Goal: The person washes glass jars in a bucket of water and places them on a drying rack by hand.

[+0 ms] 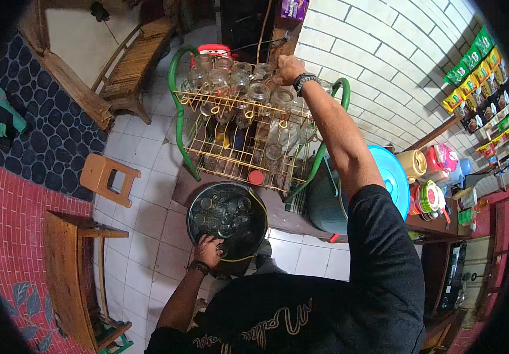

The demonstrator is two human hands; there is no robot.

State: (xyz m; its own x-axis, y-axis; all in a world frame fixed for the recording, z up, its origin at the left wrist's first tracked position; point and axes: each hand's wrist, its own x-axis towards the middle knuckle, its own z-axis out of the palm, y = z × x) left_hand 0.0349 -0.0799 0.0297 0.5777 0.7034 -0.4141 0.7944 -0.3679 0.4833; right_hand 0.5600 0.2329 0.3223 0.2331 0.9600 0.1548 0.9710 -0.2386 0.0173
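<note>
My left hand (209,251) reaches over the near rim of a black bucket (261,236), its fingers curled round a drinking glass (220,251). Several more glasses (225,207) lie inside that bucket. Up at the top of a wire dish rack (231,154) with green side tubes, my right hand (290,71) is closed on a glass (275,77), partly hidden under the fingers. Clear glasses and jars (259,92) stand crowded on the upper tier, and others (272,154) sit on the tier below.
Right of the rack stands a large blue lidded tub (391,177). A stack of coloured plates (428,196) is farther right, below hanging sachets (472,71). On the left are a plastic stool (110,179), a wooden bench (130,65) and a wooden table (63,277).
</note>
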